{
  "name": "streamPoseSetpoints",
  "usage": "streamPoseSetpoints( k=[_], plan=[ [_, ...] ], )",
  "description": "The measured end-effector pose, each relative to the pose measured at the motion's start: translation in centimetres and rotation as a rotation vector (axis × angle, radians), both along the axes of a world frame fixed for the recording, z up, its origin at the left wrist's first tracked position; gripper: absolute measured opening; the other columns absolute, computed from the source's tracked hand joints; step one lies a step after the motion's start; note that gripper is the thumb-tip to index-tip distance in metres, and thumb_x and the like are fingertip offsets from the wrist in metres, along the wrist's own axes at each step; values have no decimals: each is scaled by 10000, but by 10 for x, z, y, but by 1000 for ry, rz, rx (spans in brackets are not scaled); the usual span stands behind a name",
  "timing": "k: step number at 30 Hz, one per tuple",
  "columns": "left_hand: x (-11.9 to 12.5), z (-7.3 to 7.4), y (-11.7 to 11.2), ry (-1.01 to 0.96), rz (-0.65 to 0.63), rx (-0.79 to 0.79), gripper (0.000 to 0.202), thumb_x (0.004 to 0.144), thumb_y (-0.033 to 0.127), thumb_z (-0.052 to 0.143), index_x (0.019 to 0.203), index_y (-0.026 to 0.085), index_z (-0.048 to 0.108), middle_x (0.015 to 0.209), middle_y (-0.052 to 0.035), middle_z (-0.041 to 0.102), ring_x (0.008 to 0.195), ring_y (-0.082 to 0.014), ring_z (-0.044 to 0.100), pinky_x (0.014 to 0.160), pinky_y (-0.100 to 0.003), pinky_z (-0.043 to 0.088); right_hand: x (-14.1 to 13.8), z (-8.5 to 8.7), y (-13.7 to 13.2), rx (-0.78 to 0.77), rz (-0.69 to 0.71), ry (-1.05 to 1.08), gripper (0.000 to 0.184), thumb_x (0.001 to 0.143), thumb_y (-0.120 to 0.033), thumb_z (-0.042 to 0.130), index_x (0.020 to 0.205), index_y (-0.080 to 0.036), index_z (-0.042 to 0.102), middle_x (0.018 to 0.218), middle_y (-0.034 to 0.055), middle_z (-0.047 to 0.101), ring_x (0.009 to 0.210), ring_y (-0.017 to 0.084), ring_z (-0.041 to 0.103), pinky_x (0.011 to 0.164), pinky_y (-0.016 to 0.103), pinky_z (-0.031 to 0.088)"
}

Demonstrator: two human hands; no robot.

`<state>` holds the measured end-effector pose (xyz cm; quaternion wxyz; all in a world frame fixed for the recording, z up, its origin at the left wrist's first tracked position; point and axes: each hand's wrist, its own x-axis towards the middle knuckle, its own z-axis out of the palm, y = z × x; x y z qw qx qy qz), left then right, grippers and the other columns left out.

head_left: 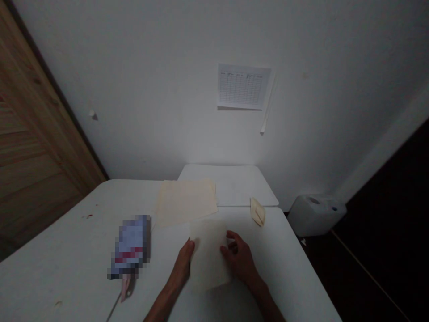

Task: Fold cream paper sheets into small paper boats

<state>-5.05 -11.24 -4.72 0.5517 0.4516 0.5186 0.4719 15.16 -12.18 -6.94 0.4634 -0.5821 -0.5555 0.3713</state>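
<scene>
Your left hand (182, 263) grasping the edge of a cream paper sheet (209, 255), your right hand (238, 260) curled on it, grip unclear, a folded paper scrap (258, 211) nearby on a white table (67, 250)

Table (60, 264): white top, smooth, matt. On the table, cream paper sheet (209, 255), matt; second sheet (186, 202), same matt paper, faintly mottled; folded paper (258, 211), same cream stock. Left of table, wood door (33, 147), visible grain, low sheen. Right of table, white plastic canister (315, 214), smooth.
</scene>
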Motion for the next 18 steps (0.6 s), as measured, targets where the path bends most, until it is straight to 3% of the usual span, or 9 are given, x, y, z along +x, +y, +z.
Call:
streamPoseSetpoints(
  k=[2, 5, 10, 14, 18],
  plan=[
    [1, 5, -2, 13, -30, 19, 621, 699, 640, 651, 1075, 147, 652, 986, -124, 731, 869, -289, 688, 731, -387, 561, -1, 1, 0, 2, 18, 15, 475, 765, -386, 657, 1203, -216, 586, 919, 61, 683, 717, 208, 629, 656, 321, 510],
    [4, 7, 0, 93, -23, 8, 520, 637, 485, 753, 1012, 135, 669, 986, -131, 737, 851, -303, 699, 691, -372, 572, -1, 1, 0, 13, 23, 54, 455, 786, -410, 636, 1195, -216, 585, 1056, 79, 670, 716, 192, 632, 652, 317, 520],
    [4, 14, 5, 253, 16, 164, 364, 661, 389, 724, 927, 141, 702, 916, -96, 750, 803, -297, 697, 710, -377, 564, 6, 1, 7, 6, -58, 192, 531, 769, -552, 639, 1152, -185, 604, 1069, 109, 670, 752, 194, 626, 669, 317, 521],
    [4, 33, 2, 406, 22, 444, 256, 775, 406, 637, 862, 183, 728, 856, -66, 747, 779, -272, 684, 725, -365, 544, 17, 8, 15, -55, -107, 426, 646, 736, -700, 587, 1121, -182, 613, 1046, 117, 680, 743, 198, 633, 627, 309, 511],
    [2, 42, -1, 536, -126, 890, 229, 775, 355, 674, 961, 237, 735, 1020, -102, 724, 966, -274, 652, 842, -394, 496, 33, 22, 15, -197, 6, 793, 711, 718, -777, 527, 1118, -195, 610, 1055, 120, 682, 836, 243, 664, 706, 357, 517]
  ],
)
